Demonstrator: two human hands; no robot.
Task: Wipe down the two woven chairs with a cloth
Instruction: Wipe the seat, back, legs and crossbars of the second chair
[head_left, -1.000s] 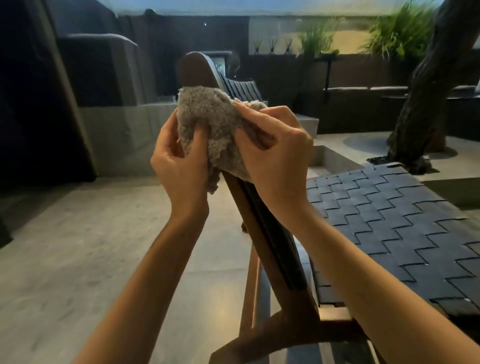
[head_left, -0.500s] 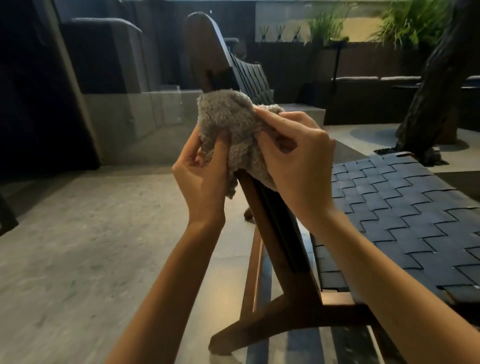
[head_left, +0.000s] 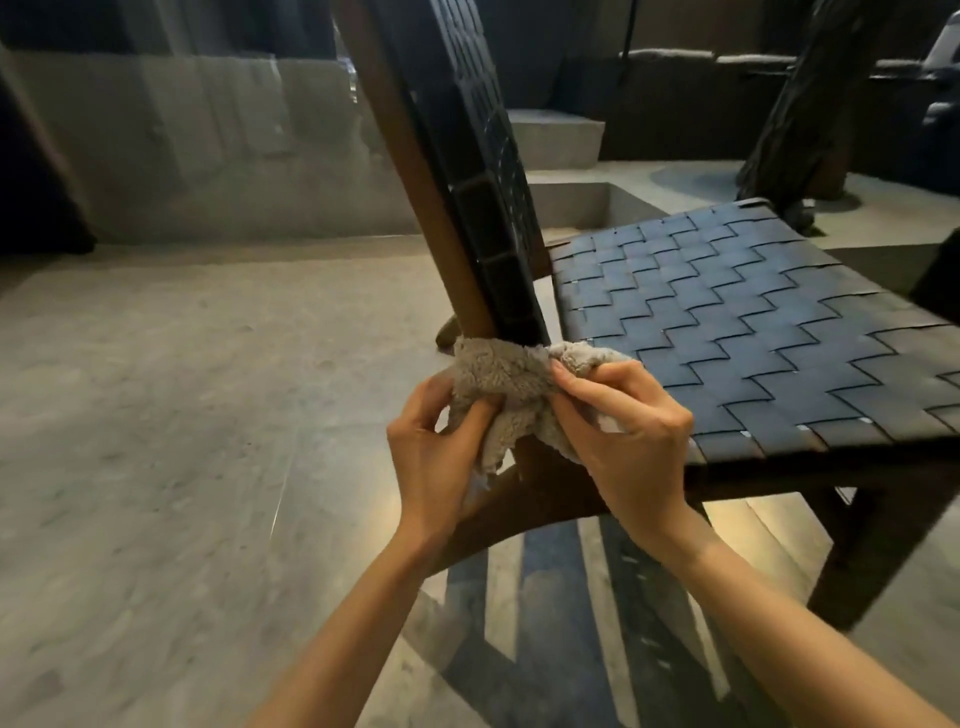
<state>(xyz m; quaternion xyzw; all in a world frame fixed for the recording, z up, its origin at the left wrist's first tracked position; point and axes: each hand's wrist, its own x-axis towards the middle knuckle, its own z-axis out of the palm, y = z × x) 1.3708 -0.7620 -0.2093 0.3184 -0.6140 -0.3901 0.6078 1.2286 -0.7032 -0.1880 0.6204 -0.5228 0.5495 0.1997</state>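
1. Cloth (head_left: 498, 379), grey and fluffy, is sitting bunched around the lower end of the chair's back post, right where the leaning backrest is meeting the seat.
2. The chair (head_left: 753, 322) is standing on the floor (head_left: 156, 415). Its seat of dark woven straps is stretching off to the right. Its woven backrest (head_left: 483, 208) is leaning up and to the left inside a brown wooden frame (head_left: 410, 171).
3. The person's left hand (head_left: 436, 467) is gripping the left part of the cloth. Its fingers (head_left: 431, 387) are curling round the fabric, and the thumb is pressing the cloth against the post from the near side.
4. The right hand (head_left: 628, 441) is pinching the right part of the cloth just beside the rear corner of the seat. Its fingers (head_left: 576, 384) are bending close together on top of the fabric, and how the thumb is lying cannot be told.
5. Both hands are working just beside each other with the cloth between them. A loose end of the cloth is hanging down below them, in front of the curved wooden leg (head_left: 519, 514).
6. The chair's striped shadow is falling across the grey floor under the forearms.
7. A low concrete step (head_left: 556, 135) is showing behind the backrest, a pale wall (head_left: 208, 145) is running along the left, and a dark tree trunk (head_left: 800, 104) is rising at the upper right.
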